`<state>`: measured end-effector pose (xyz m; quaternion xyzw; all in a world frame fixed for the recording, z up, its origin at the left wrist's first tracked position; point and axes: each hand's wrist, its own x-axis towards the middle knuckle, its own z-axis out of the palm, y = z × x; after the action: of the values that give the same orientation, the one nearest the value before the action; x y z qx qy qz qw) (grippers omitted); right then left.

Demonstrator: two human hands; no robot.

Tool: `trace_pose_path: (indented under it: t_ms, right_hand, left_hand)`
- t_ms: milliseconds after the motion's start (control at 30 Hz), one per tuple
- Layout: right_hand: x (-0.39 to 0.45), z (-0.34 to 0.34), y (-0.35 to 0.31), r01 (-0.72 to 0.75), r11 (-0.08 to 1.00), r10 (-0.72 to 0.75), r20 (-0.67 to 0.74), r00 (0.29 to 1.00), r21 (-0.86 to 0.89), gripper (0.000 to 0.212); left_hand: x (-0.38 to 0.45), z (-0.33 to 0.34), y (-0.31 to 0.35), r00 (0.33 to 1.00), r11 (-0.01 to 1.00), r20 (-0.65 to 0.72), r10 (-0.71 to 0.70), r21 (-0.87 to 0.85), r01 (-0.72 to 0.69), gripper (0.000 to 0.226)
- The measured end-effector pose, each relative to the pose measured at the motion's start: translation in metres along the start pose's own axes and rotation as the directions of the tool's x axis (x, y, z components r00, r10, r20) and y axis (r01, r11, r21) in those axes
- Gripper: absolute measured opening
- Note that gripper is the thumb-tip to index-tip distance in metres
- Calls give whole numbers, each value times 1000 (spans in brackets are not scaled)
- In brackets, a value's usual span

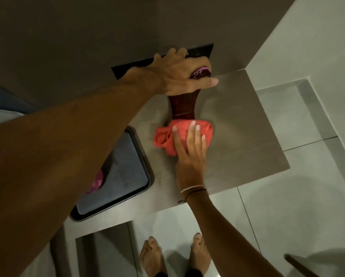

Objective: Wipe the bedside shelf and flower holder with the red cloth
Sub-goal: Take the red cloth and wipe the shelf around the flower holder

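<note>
- Left hand (pixel 179 74): grip wrapped around the top of the flower holder (pixel 182 105), fingers curled over its rim, thumb stretched out to the right along its side. Purple flowers (pixel 200 72) show between fingers and thumb.
- Flower holder: dark red-brown, narrow at the waist and flaring toward its base; it stands on the bedside shelf (pixel 247 124), close to the wall.
- Right hand (pixel 191 152): grip spread flat, fingers extended and pressed down on the red cloth (pixel 175 136); nothing is pinched. Thin bands (pixel 191 189) circle the wrist.
- Red cloth: bunched, lying on the shelf and touching the base of the flower holder on its near side.
- Bedside shelf: grey, wood-grained top, fixed in a wall corner.
- Dark tray (pixel 123 176): rests on the left part of the shelf, partly hidden by the left forearm; a pink-purple item (pixel 96 183) lies on it, kind not discernible.
- Black panel (pixel 199 50): mounted on the wall behind the left hand.
- Bare feet (pixel 153 256) stand on the pale tiled floor (pixel 287 216).
- Writing, brands, labels: none legible.
</note>
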<state>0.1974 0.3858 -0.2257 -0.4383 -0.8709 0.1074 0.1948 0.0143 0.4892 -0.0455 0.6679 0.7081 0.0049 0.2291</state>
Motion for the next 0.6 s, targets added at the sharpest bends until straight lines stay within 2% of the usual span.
trace_pose_path:
  t_ms: [67, 133, 200, 267, 300, 367, 433, 600]
  right_hand:
    - [-17, -10, 2, 70, 997, -68, 116, 991, -15, 48]
    - [-36, -20, 2, -7, 992, -15, 178, 984, 123, 55]
    - [-51, -31, 5, -197, 933, 183, 74, 980, 302, 52]
    - [-49, -38, 9, -337, 850, 409, -103, 907, 405, 45]
    - [-38, -40, 10, -361, 833, 460, -163, 873, 419, 45]
    - [1, -36, 4, -370, 849, 458, -179, 870, 377, 57]
    - [27, -22, -12, -328, 906, 373, -135, 918, 268, 62]
    - [-3, 3, -19, -253, 960, 257, -17, 966, 116, 48]
  left_hand:
    - [-2, -1, 1, 1000, 1000, 11, -7, -3, 7, 65]
    - [-3, -1, 1, 1000, 1000, 12, -17, -9, 18, 63]
    - [-4, -1, 2, 1000, 1000, 11, -25, -17, 25, 62]
    - [-5, 0, 1, 1000, 999, 6, -29, -17, 29, 62]
    - [-5, 1, 2, 999, 999, 2, -33, -15, 33, 63]
    - [-4, 3, 1, 999, 999, -11, -39, -13, 38, 65]
    - [-3, 6, 2, 999, 1000, -17, -27, -4, 27, 67]
    - [-4, 5, 3, 999, 999, -19, -42, -10, 42, 74]
